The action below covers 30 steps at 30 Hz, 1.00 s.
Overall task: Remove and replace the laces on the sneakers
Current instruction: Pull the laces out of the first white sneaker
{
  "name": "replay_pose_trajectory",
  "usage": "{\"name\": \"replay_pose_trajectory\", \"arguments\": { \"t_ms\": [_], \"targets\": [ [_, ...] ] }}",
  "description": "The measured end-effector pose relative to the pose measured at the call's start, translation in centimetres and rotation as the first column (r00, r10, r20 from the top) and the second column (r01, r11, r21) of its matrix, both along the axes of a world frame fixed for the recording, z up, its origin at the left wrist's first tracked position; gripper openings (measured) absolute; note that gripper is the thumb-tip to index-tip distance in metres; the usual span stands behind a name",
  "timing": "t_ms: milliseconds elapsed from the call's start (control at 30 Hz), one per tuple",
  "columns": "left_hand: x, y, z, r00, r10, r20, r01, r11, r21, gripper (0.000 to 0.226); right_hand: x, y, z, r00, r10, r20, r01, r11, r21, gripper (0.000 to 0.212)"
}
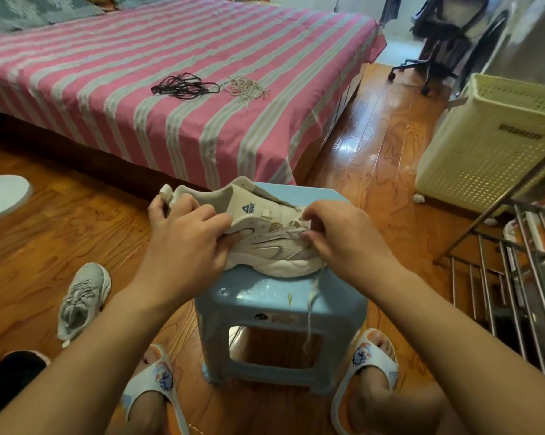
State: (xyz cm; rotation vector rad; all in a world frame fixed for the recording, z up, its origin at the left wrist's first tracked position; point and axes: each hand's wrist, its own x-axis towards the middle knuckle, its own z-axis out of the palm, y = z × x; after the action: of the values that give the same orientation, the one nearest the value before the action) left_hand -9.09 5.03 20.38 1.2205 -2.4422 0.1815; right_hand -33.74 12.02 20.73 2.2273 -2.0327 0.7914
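Note:
A white sneaker [266, 243] lies on a light blue plastic stool [277, 296], toe to the right. My left hand [186, 237] grips its heel and side. My right hand [337, 233] pinches the pale lace [296, 229] at the eyelets near the toe. One loose end of that lace [310, 312] hangs down over the stool's front. A second, grey sneaker [83, 299] with its laces in lies on the floor to the left. On the bed rest a bundle of black laces [183, 86] and a bundle of beige laces [244, 87].
The bed with a pink striped sheet [158, 67] fills the back. A cream laundry basket [491, 146] and a metal rack [513, 277] stand at the right. My feet in slippers [153, 384] flank the stool on the wooden floor. An office chair [444, 42] stands far right.

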Motion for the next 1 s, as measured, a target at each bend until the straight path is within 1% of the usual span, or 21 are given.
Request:
{"name": "replay_pose_trajectory", "arguments": {
  "t_ms": [67, 133, 167, 200, 233, 267, 300, 333, 400, 433, 533, 600, 633, 667, 733, 800, 867, 933, 1000],
  "targets": [
    [0.0, 0.0, 0.0, 1.000, 0.004, -0.006, -0.004, 1.000, 0.002, 0.023, 0.5, 0.3, -0.2, 1.000, 0.009, -0.024, -0.009, 1.000, -0.027, 0.019],
    [0.0, 0.0, 0.0, 1.000, 0.002, -0.011, -0.002, 1.000, 0.008, 0.025, 0.6, 0.3, -0.3, 0.994, 0.035, -0.102, -0.041, 0.997, -0.061, 0.017],
    [0.0, 0.0, 0.0, 1.000, 0.001, -0.014, -0.001, 1.000, 0.009, 0.026, 0.5, 0.3, -0.3, 0.990, 0.064, -0.122, -0.074, 0.995, -0.073, 0.019],
    [0.0, 0.0, 0.0, 1.000, -0.001, -0.019, 0.001, 1.000, 0.010, 0.026, 0.4, 0.3, -0.3, 0.989, 0.110, -0.103, -0.117, 0.991, -0.069, 0.023],
    [0.0, 0.0, 0.0, 1.000, -0.005, -0.025, 0.005, 1.000, 0.010, 0.025, 0.3, 0.5, -0.2, 0.989, 0.143, -0.027, -0.144, 0.989, -0.040, 0.029],
    [0.0, 0.0, 0.0, 1.000, -0.008, -0.028, 0.008, 1.000, 0.009, 0.025, 0.3, 0.8, 0.0, 0.986, 0.134, 0.098, -0.134, 0.991, -0.008, 0.033],
    [0.0, 0.0, 0.0, 1.000, -0.010, -0.027, 0.011, 1.000, 0.009, 0.026, 0.2, 0.9, 0.2, 0.974, 0.083, 0.211, -0.086, 0.996, 0.009, 0.034],
    [0.0, 0.0, 0.0, 1.000, -0.010, -0.026, 0.010, 1.000, 0.010, 0.025, 0.0, 0.9, 0.4, 0.963, 0.021, 0.268, -0.026, 1.000, 0.013, 0.032],
    [0.0, 0.0, 0.0, 1.000, -0.004, -0.026, 0.005, 1.000, 0.009, 0.023, -0.6, 0.7, 0.6, 0.970, -0.049, 0.239, 0.043, 0.999, 0.032, 0.025],
    [0.0, 0.0, 0.1, 1.000, -0.002, -0.027, 0.002, 1.000, 0.007, 0.022, -0.7, 0.5, 0.8, 0.974, -0.055, 0.219, 0.043, 0.997, 0.058, 0.026],
    [-0.1, -0.1, 0.0, 1.000, -0.002, -0.030, 0.003, 1.000, 0.006, 0.022, -1.0, 0.7, 1.3, 0.980, -0.028, 0.197, -0.013, 0.979, 0.203, 0.034],
    [-0.1, -0.1, 0.0, 1.000, -0.002, -0.027, 0.002, 1.000, 0.004, 0.022, -0.8, 0.9, 1.1, 0.990, 0.001, 0.141, -0.042, 0.957, 0.288, 0.029],
    [-0.1, -0.1, -0.1, 1.000, 0.000, -0.024, 0.001, 1.000, 0.006, 0.021, -0.7, 0.8, 1.0, 0.992, 0.002, 0.127, -0.039, 0.955, 0.294, 0.026],
    [-0.1, -0.1, -0.1, 1.000, 0.000, -0.021, 0.000, 1.000, 0.008, 0.021, -0.5, 0.7, 0.8, 0.992, -0.014, 0.129, -0.022, 0.960, 0.279, 0.026],
    [-0.1, -0.1, -0.1, 1.000, 0.002, -0.021, -0.002, 1.000, 0.012, 0.020, 0.1, 0.3, 0.4, 0.992, -0.024, 0.121, 0.002, 0.984, 0.177, 0.026],
    [-0.1, -0.1, 0.0, 1.000, 0.000, -0.022, 0.000, 1.000, 0.016, 0.020, 0.7, 0.0, -0.1, 0.992, 0.038, 0.122, -0.046, 0.997, 0.063, 0.026],
    [-0.1, -0.1, 0.0, 1.000, -0.006, -0.024, 0.006, 1.000, 0.017, 0.020, 1.1, -0.1, -0.5, 0.986, 0.114, 0.118, -0.117, 0.993, 0.018, 0.024],
    [0.0, -0.1, 0.0, 1.000, -0.005, -0.019, 0.006, 1.000, 0.016, 0.020, 1.2, -0.2, -0.5, 0.981, 0.170, 0.096, -0.167, 0.985, -0.033, 0.016],
    [0.1, -0.2, 0.0, 1.000, -0.006, -0.018, 0.007, 1.000, 0.019, 0.020, 0.6, -0.2, 0.0, 0.975, 0.185, 0.119, -0.177, 0.981, -0.076, 0.006]
  ]
}}
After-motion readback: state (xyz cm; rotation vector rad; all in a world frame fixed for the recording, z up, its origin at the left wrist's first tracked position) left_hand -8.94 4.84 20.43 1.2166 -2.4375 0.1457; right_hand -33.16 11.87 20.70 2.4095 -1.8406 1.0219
